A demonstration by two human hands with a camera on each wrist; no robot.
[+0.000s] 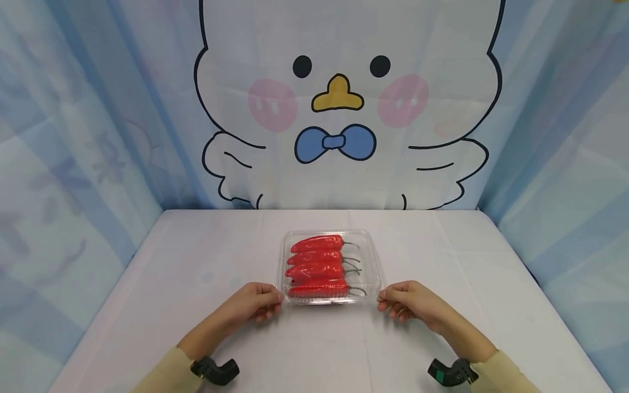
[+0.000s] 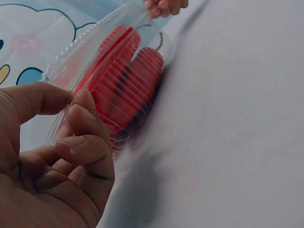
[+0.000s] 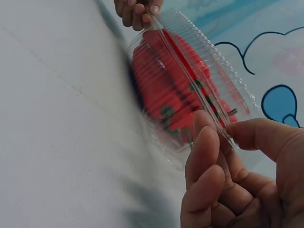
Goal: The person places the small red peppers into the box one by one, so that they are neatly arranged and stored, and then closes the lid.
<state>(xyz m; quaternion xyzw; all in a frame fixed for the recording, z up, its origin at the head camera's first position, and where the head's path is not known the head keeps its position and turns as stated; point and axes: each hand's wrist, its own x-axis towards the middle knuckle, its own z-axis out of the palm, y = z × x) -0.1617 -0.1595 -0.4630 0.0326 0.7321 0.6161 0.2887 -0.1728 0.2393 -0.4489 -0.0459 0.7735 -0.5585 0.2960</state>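
Observation:
A clear plastic clamshell box (image 1: 371, 275) lies in the middle of the table, with several red chili peppers (image 1: 316, 271) side by side inside it. Their thin stems point to the right. My left hand (image 1: 255, 303) pinches the rim at the box's front left corner between thumb and forefinger, the other fingers curled below. At the front right corner, my right hand (image 1: 413, 303) pinches the rim the same way. Both wrist views show a ribbed lid (image 3: 183, 23) above the peppers; whether it is snapped fast I cannot tell.
A white cloth covers the table (image 1: 206, 256). Behind it hangs a curtain (image 1: 339, 180) with a cartoon bird, and blue patterned curtains (image 1: 73, 191) close in both sides. A dark wrist mount (image 1: 216, 371) sits on each of my forearms.

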